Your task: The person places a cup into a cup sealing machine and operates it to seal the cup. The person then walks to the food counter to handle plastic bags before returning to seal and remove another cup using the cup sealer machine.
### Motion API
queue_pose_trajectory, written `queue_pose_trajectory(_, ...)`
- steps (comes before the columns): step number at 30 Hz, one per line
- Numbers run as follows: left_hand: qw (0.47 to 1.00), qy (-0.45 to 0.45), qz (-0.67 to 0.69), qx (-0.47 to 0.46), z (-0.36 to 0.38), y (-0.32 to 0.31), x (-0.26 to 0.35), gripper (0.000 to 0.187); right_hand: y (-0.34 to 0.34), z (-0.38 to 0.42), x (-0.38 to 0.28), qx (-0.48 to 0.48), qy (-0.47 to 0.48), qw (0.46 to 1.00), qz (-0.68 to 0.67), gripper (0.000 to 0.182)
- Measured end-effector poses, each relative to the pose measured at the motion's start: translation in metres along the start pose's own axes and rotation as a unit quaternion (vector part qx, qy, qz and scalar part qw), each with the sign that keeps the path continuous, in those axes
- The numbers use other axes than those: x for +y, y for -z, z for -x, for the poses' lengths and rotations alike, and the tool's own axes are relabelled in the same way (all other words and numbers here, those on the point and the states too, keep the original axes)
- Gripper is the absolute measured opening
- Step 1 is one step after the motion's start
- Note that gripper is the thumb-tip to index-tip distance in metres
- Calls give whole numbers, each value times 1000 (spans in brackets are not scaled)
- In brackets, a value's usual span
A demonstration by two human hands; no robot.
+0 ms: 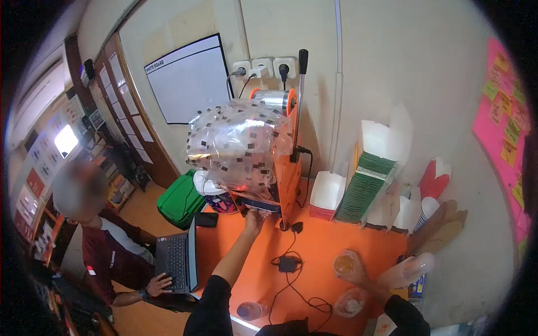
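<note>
An orange cup sealing machine (288,185) stands against the wall, with clear, dark-flecked film (238,143) draped over its front. My left hand (255,219) reaches under the film, its fingers closed at the pale tray handle (263,209) low on the machine; the fingertips are partly hidden. In my right hand (358,275) is a clear plastic cup (343,262) of yellow-amber drink, held upright at the orange table (224,241). Just below that hand is another clear cup (350,303).
A black cable with an adapter (290,264) runs across the table. Green paper trays (364,187) and stacked clear cups (406,270) are on the right. On the left, a person (117,246) uses a laptop (178,263). A bottle (251,311) stands near the front edge.
</note>
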State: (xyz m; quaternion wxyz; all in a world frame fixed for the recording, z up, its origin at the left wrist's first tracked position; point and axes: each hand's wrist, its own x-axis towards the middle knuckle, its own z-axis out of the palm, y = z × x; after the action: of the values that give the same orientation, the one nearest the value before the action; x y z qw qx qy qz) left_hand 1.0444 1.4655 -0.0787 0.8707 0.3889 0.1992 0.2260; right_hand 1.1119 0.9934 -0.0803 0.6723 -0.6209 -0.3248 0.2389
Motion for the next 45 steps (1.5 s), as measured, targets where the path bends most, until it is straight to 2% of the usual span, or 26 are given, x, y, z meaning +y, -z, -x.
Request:
queue_pose_trajectory(2, 999, -37, 27, -14, 15, -15, -1, 29, 2, 5, -6, 16, 27, 989, 143, 81)
queue_pose_trajectory(3, 999, 33, -4, -32, 2, 7, -6, 29, 2, 11, -4, 12, -12, 999, 29, 78)
queue_pose_trajectory(4, 999, 35, -24, 11, 15, -6, -3, 40, 1, 17, 3, 17, -53, 995, -86, 75)
queue_pose_trajectory(5, 992, 94, -15, -84, -1, 28, -12, 42, 3, 21, 11, 37, -73, 993, -88, 75)
queue_pose_trajectory(6, 984, 145, -59, 80, 31, -10, 3, 46, 9, 20, 20, 14, -116, 980, -160, 71)
queue_pose_trajectory(7, 977, 211, -12, 26, 39, -5, 9, 46, 12, 15, 11, -18, -58, 997, -41, 75)
queue_pose_trajectory(8, 967, 235, -40, 89, 63, -33, 23, 50, 16, 11, 2, -35, 6, 995, 90, 79)
queue_pose_trajectory(10, 959, 241, -87, 120, 93, -70, 37, 51, 18, 8, -32, -38, 118, 940, 319, 89)
queue_pose_trajectory(11, 952, 231, -129, 156, 105, -83, 42, 53, 21, 10, -33, -33, 114, 940, 319, 89)
queue_pose_trajectory(12, 945, 227, -160, 171, 115, -93, 45, 33, 24, 12, -30, -28, 108, 932, 346, 94)
queue_pose_trajectory(13, 945, 230, -161, 169, 130, -108, 52, 33, 27, 14, -28, -24, 101, 922, 372, 99)
queue_pose_trajectory(14, 943, 228, -195, 145, 145, -127, 61, 33, 29, 16, -28, -24, 99, 922, 373, 99)
queue_pose_trajectory(16, 939, 228, -228, 123, 156, -144, 62, 33, 34, 19, -29, -15, -13, 958, 285, 93)
queue_pose_trajectory(18, 933, 231, -270, -58, 161, -156, 58, 32, 44, 17, -10, -7, -45, 973, 224, 87)
queue_pose_trajectory(21, 883, 219, -388, -149, 171, -198, 33, 34, 52, 21, 8, 25, -115, 982, 147, 74)
queue_pose_trajectory(22, 883, 221, -387, -149, 175, -208, 16, 34, 51, 22, 11, 47, -151, 979, 132, 67)
queue_pose_trajectory(24, 823, 246, -483, -170, 174, -221, -24, 34, 49, 21, 20, 66, -167, 977, 113, 61)
queue_pose_trajectory(26, 797, 210, -512, -242, 173, -206, -69, 35, 44, 22, 22, 84, -180, 976, 94, 56)
queue_pose_trajectory(28, 756, 304, -552, -175, 163, -205, -122, 36, 37, 22, 19, 130, -159, 971, 122, 52)
queue_pose_trajectory(32, 823, 365, -390, -192, 161, -169, -196, 29, 28, 20, 4, 162, -197, 946, 202, 47)
queue_pose_trajectory(34, 897, 281, -306, -153, 182, -175, -205, 19, 30, 22, 16, 175, -158, 954, 185, 44)
queue_pose_trajectory(35, 896, 282, -306, -152, 192, -181, -207, 19, 30, 22, 19, 175, -159, 954, 184, 44)
queue_pose_trajectory(37, 946, 178, -270, -30, 211, -192, -208, 40, 28, 21, 22, 200, -41, 915, 349, 41)
queue_pose_trajectory(41, 961, 168, -219, 32, 222, -197, -214, 50, 24, 22, 10, 193, -119, 928, 297, 40)
queue_pose_trajectory(44, 969, 210, -118, 48, 224, -192, -225, 42, 22, 25, 17, 211, -123, 941, 232, 38)
queue_pose_trajectory(45, 970, 214, -102, 51, 226, -193, -228, 29, 22, 27, 17, 210, -123, 954, 177, 38)
